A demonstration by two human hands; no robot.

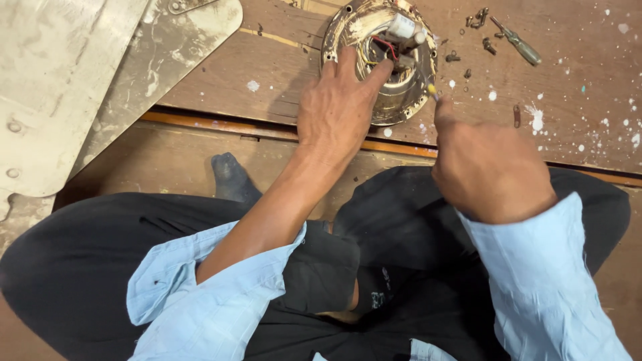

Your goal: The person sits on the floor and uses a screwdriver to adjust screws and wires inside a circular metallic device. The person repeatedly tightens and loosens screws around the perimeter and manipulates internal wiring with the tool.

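Our left hand (336, 110) lies spread over the round metal fan housing (378, 60), fingers open and pressing on its inner parts rather than clamped around anything; our right hand (487, 170) is closed around a thin tool whose yellow tip (433, 89) shows at the housing's right rim, though the hand hides the handle and we cannot tell what kind of tool it is; the housing sits on the paint-flecked wooden floor (568, 100) just ahead of our crossed legs; we judge the work well into disassembly, since the housing is open, with red and yellow wires (382, 48) and a white cylindrical part (401, 27) exposed; loose screws (479, 20) and a green-handled screwdriver (519, 43) lie beside it, fan blades (67, 80) to the left; the wiring inside seems yet to be dealt with
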